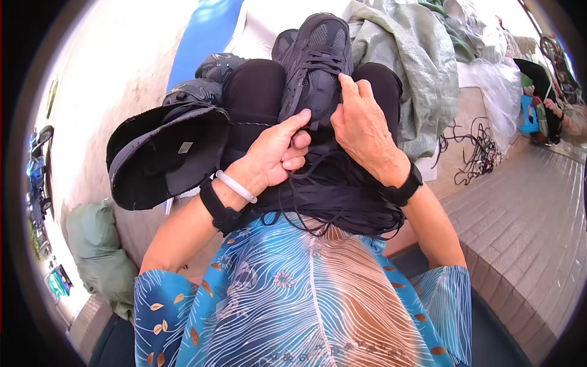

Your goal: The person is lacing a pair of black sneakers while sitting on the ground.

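On the lap, upright against black-clad knees: dark sneaker (315, 61) | left hand (275, 153) pinched closed on black lace (318, 183) | right hand (361, 125) fingers curled, pressing the tongue | step: lacing, apparently | next calls for feeding the lace-end through an eyelet.

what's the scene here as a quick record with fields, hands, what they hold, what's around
setting: person seated outdoors, brick paving to the right
left hand: left hand pinching a black shoelace at the shoe's tongue
right hand: right hand pressing on the laced front of the dark grey sneaker
sneaker position: resting on the person's lap, toe pointing away
lap: bundle of black laces
left side: more dark shoes piled beside the knee
right side: grey-green woven sack, tangled cables
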